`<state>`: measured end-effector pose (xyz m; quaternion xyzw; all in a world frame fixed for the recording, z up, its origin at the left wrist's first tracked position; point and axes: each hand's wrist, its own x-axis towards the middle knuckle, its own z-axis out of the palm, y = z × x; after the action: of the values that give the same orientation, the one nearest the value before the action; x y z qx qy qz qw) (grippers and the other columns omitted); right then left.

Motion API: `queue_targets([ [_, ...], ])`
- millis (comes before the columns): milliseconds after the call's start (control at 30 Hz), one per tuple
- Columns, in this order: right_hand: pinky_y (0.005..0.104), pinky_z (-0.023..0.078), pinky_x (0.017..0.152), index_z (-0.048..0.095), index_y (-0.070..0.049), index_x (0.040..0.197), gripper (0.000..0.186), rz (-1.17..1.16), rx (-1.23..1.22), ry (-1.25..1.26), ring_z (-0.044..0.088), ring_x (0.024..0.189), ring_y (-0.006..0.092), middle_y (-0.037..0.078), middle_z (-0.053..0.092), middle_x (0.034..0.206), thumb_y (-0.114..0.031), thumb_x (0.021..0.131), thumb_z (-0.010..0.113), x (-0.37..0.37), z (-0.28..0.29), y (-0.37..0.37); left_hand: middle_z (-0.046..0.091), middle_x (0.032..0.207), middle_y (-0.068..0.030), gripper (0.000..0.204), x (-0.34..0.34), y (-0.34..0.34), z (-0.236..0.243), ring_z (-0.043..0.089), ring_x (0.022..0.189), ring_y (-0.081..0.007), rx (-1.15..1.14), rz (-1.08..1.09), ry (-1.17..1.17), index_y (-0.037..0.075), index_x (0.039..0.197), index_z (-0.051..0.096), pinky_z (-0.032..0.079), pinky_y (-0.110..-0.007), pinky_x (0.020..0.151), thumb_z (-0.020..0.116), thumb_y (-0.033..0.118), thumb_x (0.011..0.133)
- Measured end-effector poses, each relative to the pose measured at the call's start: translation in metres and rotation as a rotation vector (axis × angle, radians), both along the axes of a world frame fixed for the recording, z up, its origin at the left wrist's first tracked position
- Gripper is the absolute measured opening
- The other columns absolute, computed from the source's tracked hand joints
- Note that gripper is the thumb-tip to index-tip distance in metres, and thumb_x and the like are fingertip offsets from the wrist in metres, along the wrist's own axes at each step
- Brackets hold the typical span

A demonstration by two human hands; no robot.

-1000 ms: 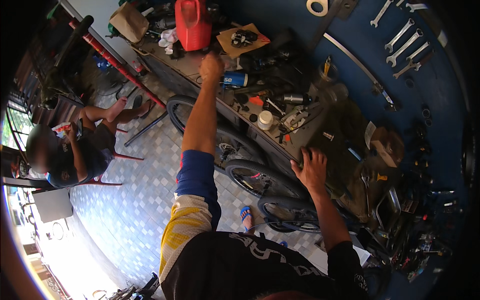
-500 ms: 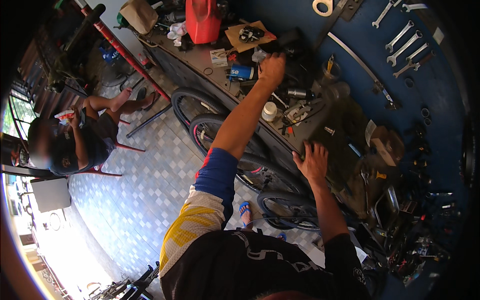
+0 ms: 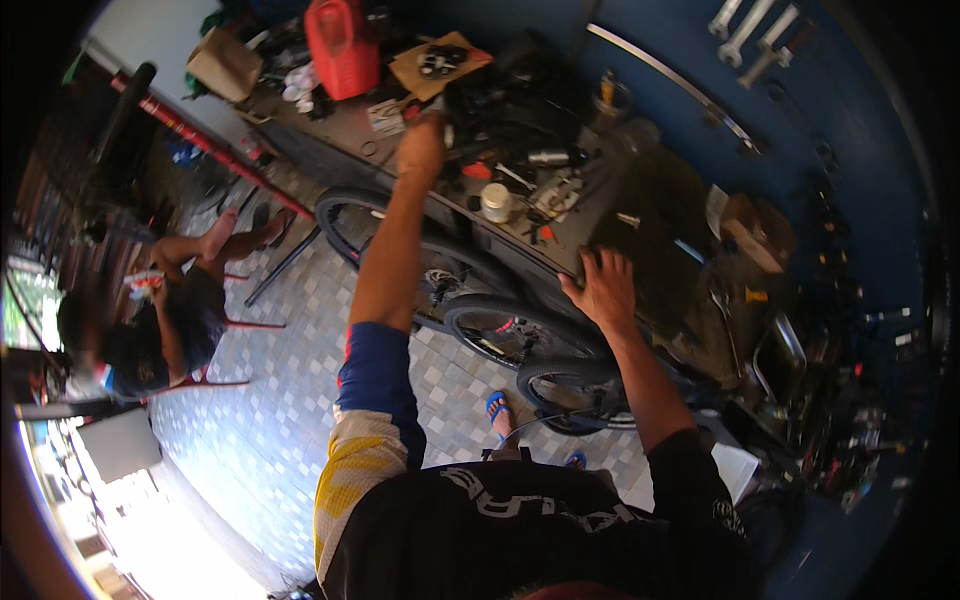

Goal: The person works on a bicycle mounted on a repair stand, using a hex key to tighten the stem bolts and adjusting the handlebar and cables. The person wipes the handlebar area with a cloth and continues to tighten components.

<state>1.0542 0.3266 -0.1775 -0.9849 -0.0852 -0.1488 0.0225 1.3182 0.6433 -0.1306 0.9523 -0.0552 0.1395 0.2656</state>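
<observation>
My left hand [image 3: 420, 145] reaches over the far left part of the workbench. Motion smears its fingers, and it covers the spot where a blue can stood; what it holds, if anything, cannot be made out. Close by are a small white card [image 3: 385, 117] and a red piece [image 3: 477, 171]. A white jar [image 3: 496, 203] with a pale lid stands nearer the bench edge, beside a small wrench [image 3: 515, 178]. My right hand [image 3: 605, 288] rests on the bench's front edge, fingers apart and nothing in it.
A red jug [image 3: 345, 60] and a brown paper sheet [image 3: 408, 72] with a dark part lie farther back. Bicycle wheels [image 3: 480, 325] lean below the bench edge. Wrenches [image 3: 750, 35] hang on the blue wall. At left, a person [image 3: 150, 330] sits on a chair.
My left hand has moved left and toward the bench's front edge, now covering the blue can's place. The view has shifted. My right hand stays on the bench edge.
</observation>
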Motion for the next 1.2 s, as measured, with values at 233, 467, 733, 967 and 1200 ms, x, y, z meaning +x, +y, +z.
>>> queue_targets([
  [233,0.0497,0.043,0.104,0.065,-0.008,0.130,0.063,0.042,0.040,-0.045,0.054,0.123,0.0333,0.016,0.059,0.126,-0.057,0.091,0.070,0.001,0.003,0.003,0.063,0.128,-0.0248,0.050,-0.079,0.060,-0.009,0.055,0.124,-0.0457,-0.145,0.228,-0.410,0.001,0.136,0.057,0.044,-0.053,0.105,0.072,0.021,0.093],
  [467,0.0490,0.042,0.102,0.070,-0.012,0.122,0.051,0.078,0.427,-0.211,0.052,0.121,0.0333,0.013,0.059,0.122,-0.047,0.086,0.078,-0.004,-0.008,-0.015,0.065,0.125,-0.0257,0.046,-0.299,-0.022,-0.095,0.057,0.118,-0.0462,-0.270,0.034,-0.080,-0.003,0.132,0.062,0.046,-0.053,0.102,0.071,0.025,0.096],
  [733,0.0495,0.046,0.096,0.066,-0.013,0.122,0.042,0.068,0.642,-0.446,0.055,0.111,0.0366,0.012,0.059,0.116,-0.029,0.086,0.080,-0.146,0.039,-0.046,0.059,0.128,-0.0238,0.055,-0.566,-0.102,-0.185,0.069,0.096,-0.0324,-0.361,-0.271,0.600,0.004,0.139,0.058,0.057,-0.044,0.087,0.078,0.012,0.089],
  [967,0.0482,0.050,0.096,0.072,-0.009,0.117,0.031,-0.396,0.688,-0.211,0.061,0.110,0.0383,0.015,0.066,0.111,-0.019,0.087,0.078,-0.423,-0.045,-0.127,0.057,0.121,-0.0211,0.061,-0.589,-0.108,-0.188,0.065,0.090,-0.0294,-0.175,-0.456,0.519,0.006,0.140,0.056,0.057,-0.043,0.083,0.082,0.016,0.086],
  [1200,0.0448,0.051,0.096,0.072,-0.006,0.114,0.029,-0.906,0.681,-0.473,0.063,0.105,0.0368,0.017,0.069,0.109,-0.011,0.086,0.078,-0.677,-0.073,-0.245,0.061,0.127,-0.0237,0.047,-0.597,-0.205,-0.118,0.069,0.097,-0.0359,-0.028,-0.489,0.283,-0.001,0.131,0.061,0.058,-0.044,0.084,0.076,0.020,0.091],
])
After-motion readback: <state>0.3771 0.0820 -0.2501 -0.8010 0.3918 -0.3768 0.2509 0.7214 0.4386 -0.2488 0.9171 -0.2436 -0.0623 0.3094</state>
